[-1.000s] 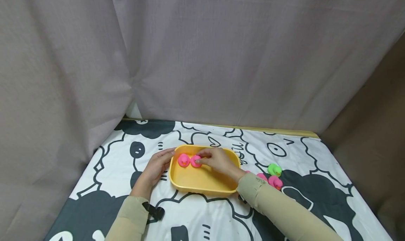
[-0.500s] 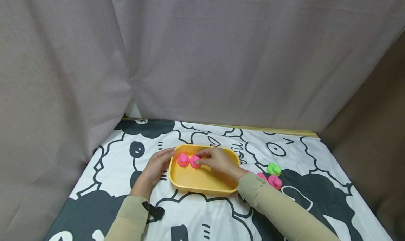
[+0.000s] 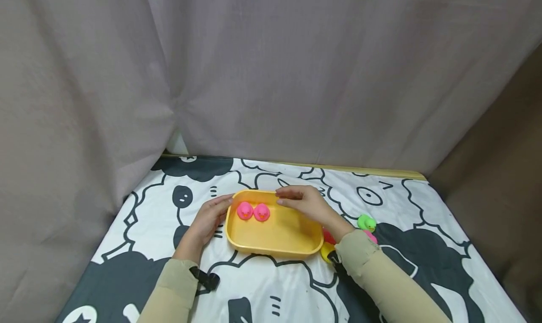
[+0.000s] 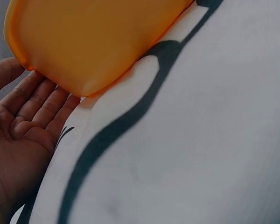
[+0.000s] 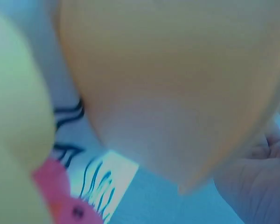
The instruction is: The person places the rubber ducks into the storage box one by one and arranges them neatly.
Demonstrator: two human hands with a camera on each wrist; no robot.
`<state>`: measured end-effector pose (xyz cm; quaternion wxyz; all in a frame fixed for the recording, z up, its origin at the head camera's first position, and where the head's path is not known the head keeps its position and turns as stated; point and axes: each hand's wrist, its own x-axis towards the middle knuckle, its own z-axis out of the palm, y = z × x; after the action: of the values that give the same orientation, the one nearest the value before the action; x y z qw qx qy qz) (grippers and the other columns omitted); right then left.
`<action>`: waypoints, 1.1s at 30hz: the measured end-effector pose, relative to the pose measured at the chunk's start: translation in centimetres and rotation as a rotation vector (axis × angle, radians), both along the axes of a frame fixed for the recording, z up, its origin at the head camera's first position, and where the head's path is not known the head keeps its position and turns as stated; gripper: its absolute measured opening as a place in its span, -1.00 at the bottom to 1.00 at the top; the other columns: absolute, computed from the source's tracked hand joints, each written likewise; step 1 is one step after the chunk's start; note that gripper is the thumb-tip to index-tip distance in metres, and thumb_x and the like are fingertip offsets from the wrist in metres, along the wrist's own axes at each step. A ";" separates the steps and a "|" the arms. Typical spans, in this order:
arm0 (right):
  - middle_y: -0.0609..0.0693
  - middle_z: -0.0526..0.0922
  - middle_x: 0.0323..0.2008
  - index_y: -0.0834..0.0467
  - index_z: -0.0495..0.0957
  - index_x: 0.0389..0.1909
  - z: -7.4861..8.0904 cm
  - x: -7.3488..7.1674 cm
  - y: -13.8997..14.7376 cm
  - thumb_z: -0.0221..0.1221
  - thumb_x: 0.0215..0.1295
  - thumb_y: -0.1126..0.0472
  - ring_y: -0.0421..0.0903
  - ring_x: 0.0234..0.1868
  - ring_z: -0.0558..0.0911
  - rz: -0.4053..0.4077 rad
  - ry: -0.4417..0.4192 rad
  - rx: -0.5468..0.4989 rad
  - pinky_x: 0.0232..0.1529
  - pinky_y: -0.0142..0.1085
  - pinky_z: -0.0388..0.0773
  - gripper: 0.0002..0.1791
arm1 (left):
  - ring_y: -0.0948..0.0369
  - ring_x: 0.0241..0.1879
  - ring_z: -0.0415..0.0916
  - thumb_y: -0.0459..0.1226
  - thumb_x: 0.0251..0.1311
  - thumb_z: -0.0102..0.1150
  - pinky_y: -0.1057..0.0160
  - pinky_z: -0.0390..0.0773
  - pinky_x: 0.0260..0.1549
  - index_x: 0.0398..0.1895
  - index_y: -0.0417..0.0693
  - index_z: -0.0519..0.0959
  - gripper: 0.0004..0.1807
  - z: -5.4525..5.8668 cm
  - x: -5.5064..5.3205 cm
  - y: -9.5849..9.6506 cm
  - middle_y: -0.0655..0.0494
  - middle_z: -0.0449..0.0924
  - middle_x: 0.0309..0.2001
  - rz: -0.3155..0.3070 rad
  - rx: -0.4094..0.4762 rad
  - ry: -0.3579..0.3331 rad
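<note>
Two pink rubber ducks sit side by side in the far left part of a yellow tray (image 3: 292, 233): a left duck (image 3: 245, 211) and a right duck (image 3: 262, 213). My left hand (image 3: 210, 219) rests with fairly straight fingers against the tray's left end; in the left wrist view, its fingertips meet the outer wall and the thumb is at the rim. Over the far right part of the tray is my right hand (image 3: 306, 203), thumb and fingers apart with nothing between them. It is seen only partly in the right wrist view, at the right edge.
Right of the tray, partly behind my right wrist, lie a green duck (image 3: 366, 222), a pink duck (image 3: 370, 237), a yellow toy (image 3: 327, 252) and a red-pink one (image 3: 328, 237). A black-and-white patterned cloth (image 3: 262, 285) covers the table. Grey curtains (image 3: 296, 78) hang behind.
My right hand has let go of the right pink duck and moved up and to the right, away from it. The duck stays in place. My left hand keeps its place at the tray.
</note>
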<state>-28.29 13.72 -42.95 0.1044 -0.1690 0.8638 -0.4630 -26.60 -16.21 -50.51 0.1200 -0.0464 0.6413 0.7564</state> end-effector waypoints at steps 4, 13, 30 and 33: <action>-0.11 0.71 0.05 -0.06 0.67 0.14 0.8 0.7 1.6 0.35 0.27 -0.07 -0.11 0.11 0.65 0.011 -0.020 0.040 0.16 -0.14 0.60 -0.56 | 0.19 0.24 0.52 -0.04 0.35 0.22 0.28 0.50 0.21 0.22 0.00 0.61 -0.55 0.1 0.0 0.1 0.12 0.58 0.22 0.000 0.007 0.001; -0.11 0.68 0.09 -0.17 0.67 0.11 2.5 2.1 7.3 0.36 0.24 -0.16 -0.07 0.09 0.66 -0.025 0.002 0.067 0.06 -0.17 0.66 -0.57 | 0.19 0.21 0.53 -0.01 0.32 0.25 0.29 0.52 0.19 0.19 0.03 0.63 -0.56 -0.3 0.1 0.1 0.15 0.60 0.20 0.008 -0.004 -0.008; -0.04 0.67 0.11 -0.03 0.63 0.17 1.7 3.7 15.3 0.28 0.29 -0.22 0.02 0.16 0.62 -0.193 0.043 0.078 0.12 -0.09 0.63 -0.47 | 0.17 0.22 0.53 -0.02 0.32 0.24 0.28 0.52 0.18 0.21 -0.01 0.62 -0.53 -0.3 0.1 0.1 0.11 0.60 0.21 0.001 0.014 0.005; -0.03 0.65 0.15 -0.01 0.61 0.21 1.1 4.1 16.6 0.24 0.34 -0.21 0.00 0.19 0.59 -0.250 0.035 0.054 0.17 -0.04 0.59 -0.47 | 0.16 0.22 0.53 -0.03 0.32 0.24 0.29 0.53 0.17 0.21 -0.03 0.62 -0.53 -0.3 0.1 0.1 0.10 0.59 0.21 0.003 0.020 0.007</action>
<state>-24.17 30.28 -41.83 0.0352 -0.0651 0.8921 -0.4458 -26.51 -16.12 -50.79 0.1169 -0.0434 0.6342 0.7631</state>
